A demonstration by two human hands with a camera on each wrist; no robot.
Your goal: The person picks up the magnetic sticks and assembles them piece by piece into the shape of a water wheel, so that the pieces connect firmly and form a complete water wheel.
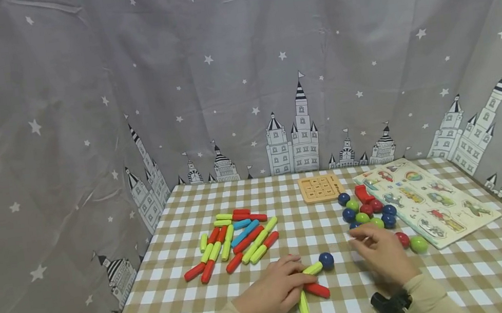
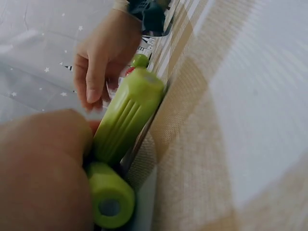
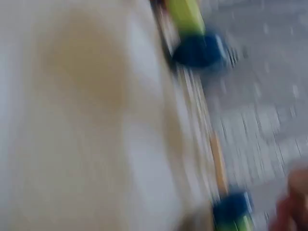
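Note:
My left hand (image 1: 271,289) grips a small cluster of plastic sticks low over the front of the table. Out of its fingers stick a yellow-green stick (image 1: 312,269), a red stick (image 1: 317,290) and a second yellow-green stick (image 1: 304,306). A dark blue ball (image 1: 326,261) sits at the tip of the upper one. In the left wrist view a ribbed yellow-green stick (image 2: 127,115) lies beside the hand, above the round end of another. Beside the loose balls, my right hand (image 1: 385,256) hovers with loosely bent fingers and nothing visible in them. The right wrist view is blurred.
Left of centre lies a pile of red, yellow-green and blue sticks (image 1: 246,237). Several red, green and blue balls (image 1: 365,209) gather at the right, near a red piece (image 1: 363,194). Behind them are a wooden number puzzle (image 1: 321,200) and a picture puzzle board (image 1: 424,204).

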